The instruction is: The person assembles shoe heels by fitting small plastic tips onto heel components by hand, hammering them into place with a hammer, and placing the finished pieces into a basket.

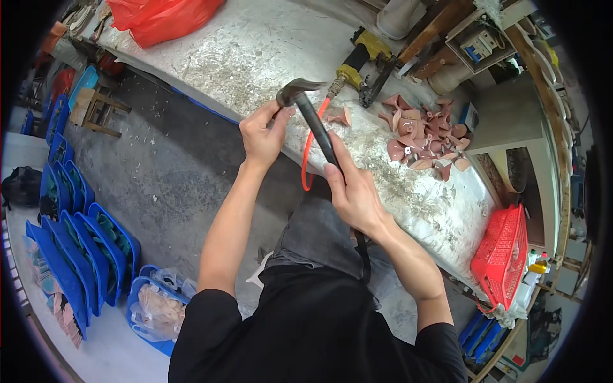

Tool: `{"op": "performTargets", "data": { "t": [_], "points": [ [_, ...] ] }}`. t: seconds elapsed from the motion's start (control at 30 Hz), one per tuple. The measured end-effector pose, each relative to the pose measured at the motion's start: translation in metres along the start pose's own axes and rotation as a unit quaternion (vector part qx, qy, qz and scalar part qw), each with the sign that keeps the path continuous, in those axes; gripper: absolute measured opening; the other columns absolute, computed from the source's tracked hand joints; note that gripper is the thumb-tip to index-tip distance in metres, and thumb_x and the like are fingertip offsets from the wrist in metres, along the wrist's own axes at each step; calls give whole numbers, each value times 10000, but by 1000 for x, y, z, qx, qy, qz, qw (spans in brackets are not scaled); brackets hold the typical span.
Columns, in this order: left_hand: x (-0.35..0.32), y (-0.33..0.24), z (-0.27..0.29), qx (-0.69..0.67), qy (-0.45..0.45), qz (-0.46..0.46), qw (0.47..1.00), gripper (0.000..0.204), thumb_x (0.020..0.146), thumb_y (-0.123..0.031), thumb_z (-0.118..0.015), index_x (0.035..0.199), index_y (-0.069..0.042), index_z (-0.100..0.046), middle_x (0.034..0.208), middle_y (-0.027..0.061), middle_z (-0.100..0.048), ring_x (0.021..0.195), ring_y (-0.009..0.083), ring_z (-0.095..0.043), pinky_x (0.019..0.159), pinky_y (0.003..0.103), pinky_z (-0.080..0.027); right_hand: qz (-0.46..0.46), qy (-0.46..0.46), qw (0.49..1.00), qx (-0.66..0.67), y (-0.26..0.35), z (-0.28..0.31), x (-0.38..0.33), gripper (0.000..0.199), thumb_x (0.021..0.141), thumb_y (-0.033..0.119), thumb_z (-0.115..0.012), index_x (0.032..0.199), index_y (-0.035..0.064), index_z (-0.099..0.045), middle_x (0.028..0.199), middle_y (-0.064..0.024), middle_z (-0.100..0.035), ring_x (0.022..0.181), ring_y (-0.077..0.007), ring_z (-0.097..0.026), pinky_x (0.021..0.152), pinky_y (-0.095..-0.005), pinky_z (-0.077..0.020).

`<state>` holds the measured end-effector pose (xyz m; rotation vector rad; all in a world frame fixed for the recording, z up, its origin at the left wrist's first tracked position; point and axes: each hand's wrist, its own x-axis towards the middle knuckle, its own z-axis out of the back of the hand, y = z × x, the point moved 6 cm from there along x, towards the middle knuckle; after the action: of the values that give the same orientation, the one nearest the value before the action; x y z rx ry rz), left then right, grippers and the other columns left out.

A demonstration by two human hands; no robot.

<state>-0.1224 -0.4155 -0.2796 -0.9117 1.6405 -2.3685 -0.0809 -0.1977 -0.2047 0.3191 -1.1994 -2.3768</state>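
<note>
In front of me, over the near edge of the worktable (252, 64), a claw hammer (313, 121) is held tilted. My right hand (357, 191) is wrapped round its dark handle, with the thumb along it. My left hand (263, 135) is closed at one end of the metal head, its fingertips partly hidden. Just beyond lies a yellow and black nail gun (363, 57), joined to an orange air hose (308, 156) that runs behind the hammer handle. A small pinkish-brown flared piece (343, 117) rests on the table between the nail gun and my right hand.
Right of the nail gun lies a heap of similar pinkish-brown pieces (424, 134). A red plastic basket (501, 255) sits at the table's right end, a red bag (163, 19) at its far left. Blue trays (76, 262) and a wooden stool (99, 110) stand on the left.
</note>
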Motion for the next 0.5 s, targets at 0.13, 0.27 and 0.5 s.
{"op": "performTargets", "data": {
  "t": [0.13, 0.27, 0.5],
  "points": [
    [-1, 8, 2, -23, -40, -42, 998, 203, 912, -28, -803, 1108, 27, -800, 966, 169, -806, 822, 184, -773, 764, 307, -591, 36, -37, 999, -3, 16, 18, -4, 625, 1097, 164, -570, 1678, 99, -350, 745, -246, -671, 617, -395, -683, 653, -423, -536],
    [-2, 10, 4, -34, 3, -26, 999, 391, 907, -32, -810, 1276, 62, -722, 1066, 187, -797, 854, 220, -778, 804, 339, -595, 39, -61, 997, 19, 52, 54, -20, 630, 1086, 162, -561, 1666, 28, -356, 842, -207, -714, 662, -250, -685, 665, -366, -533],
    [7, -6, 12, 154, 83, -175, 969, 469, 919, -29, -780, 1349, 94, -637, 1170, 199, -751, 1129, 322, -705, 1002, 418, -546, 175, -133, 971, -93, 16, 41, -12, 624, 1069, 143, -560, 1630, -49, -367, 929, -223, -757, 699, -358, -716, 688, -391, -556]
  ]
}}
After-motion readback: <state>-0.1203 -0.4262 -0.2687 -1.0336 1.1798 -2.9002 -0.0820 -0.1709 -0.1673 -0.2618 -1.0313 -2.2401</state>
